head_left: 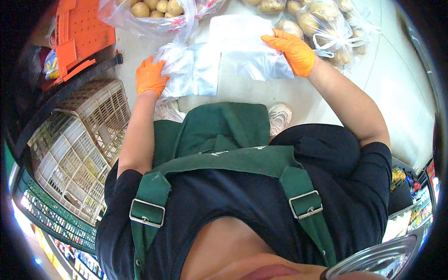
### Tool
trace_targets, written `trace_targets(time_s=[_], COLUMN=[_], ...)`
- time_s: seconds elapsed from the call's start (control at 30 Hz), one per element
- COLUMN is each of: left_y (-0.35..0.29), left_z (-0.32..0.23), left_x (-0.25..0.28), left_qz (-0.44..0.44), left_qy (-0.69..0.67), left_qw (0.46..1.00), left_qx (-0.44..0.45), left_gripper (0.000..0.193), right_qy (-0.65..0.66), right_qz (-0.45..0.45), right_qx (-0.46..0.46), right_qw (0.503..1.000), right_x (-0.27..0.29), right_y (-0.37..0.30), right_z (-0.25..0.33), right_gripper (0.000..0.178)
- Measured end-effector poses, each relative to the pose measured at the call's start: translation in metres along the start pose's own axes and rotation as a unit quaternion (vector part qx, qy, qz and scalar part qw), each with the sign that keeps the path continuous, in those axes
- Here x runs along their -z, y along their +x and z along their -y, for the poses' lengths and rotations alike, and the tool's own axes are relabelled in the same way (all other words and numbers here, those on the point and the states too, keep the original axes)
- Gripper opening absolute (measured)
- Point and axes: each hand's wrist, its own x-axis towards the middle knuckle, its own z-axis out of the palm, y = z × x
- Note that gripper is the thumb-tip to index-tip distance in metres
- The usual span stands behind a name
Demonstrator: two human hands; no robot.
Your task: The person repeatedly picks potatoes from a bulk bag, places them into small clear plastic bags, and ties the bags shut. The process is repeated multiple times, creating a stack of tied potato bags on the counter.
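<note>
A pale tiled shop floor [401, 79] fills the upper part of the frame, with stocked shelves curving along the lower edges. At upper centre lies a stack of clear, empty plastic bags [205, 70]. The left hand [150, 77], in an orange glove, rests on the stack's left end with its fingers pressed flat on it. The right hand [291, 50], gloved the same, pinches the edge of one loose clear plastic bag [247, 46] raised off the stack. That bag looks flat and empty, so filling seems not yet begun for it. Beyond it, along the top edge, sit tied clear bags of potatoes [322, 23] and another bagful [154, 11], which look already packed. At left stand beige plastic crates [79, 140] and an orange crate [84, 32].
</note>
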Motion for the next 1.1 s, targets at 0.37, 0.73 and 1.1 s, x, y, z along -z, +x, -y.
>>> trace_targets(time_s=[0.37, 0.73, 1.1], left_y=[0.043, 0.037, 0.041], left_z=[-0.141, -0.135, -0.104], left_x=[0.055, 0.077, 0.123], left_qz=[0.096, 0.027, -0.25], left_qy=[-0.81, -0.943, -0.695], left_qw=[0.579, 0.327, 0.667], left_qx=[0.0, 0.062, 0.097], left_gripper=[0.019, 0.011, 0.015], right_qy=[-0.196, -0.608, -0.704], right_qz=[-0.098, -0.144, -0.151], right_qx=[0.005, 0.127, 0.293], right_qw=[0.976, 0.771, 0.63], right_x=[-0.008, -0.029, -0.053], right_y=[0.015, 0.025, 0.014], right_z=[-0.007, 0.005, 0.031], right_gripper=[0.039, 0.041, 0.054])
